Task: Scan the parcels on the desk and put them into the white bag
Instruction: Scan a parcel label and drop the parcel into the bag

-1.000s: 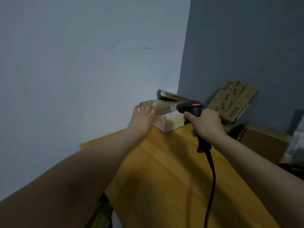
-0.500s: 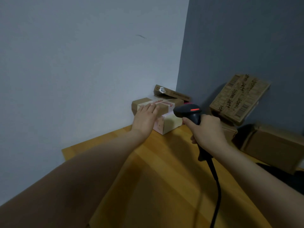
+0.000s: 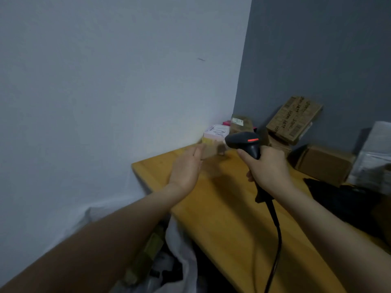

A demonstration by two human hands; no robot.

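My left grip (image 3: 186,168) pinched a small brown parcel (image 3: 209,152), blurred, just above the worktop (image 3: 222,218) near its 11 o'clock corner. My right grip (image 3: 267,168) was clenched round the scanner (image 3: 243,142), whose nose sat just beside the parcel at its 3 o'clock. I judged the main risk a missed read: no label showed, and a hurried swing to the white bag (image 3: 179,246) at 7 o'clock could drop it in unscanned.

White wall (image 3: 105,92); grey wall (image 3: 317,49) (dim light)
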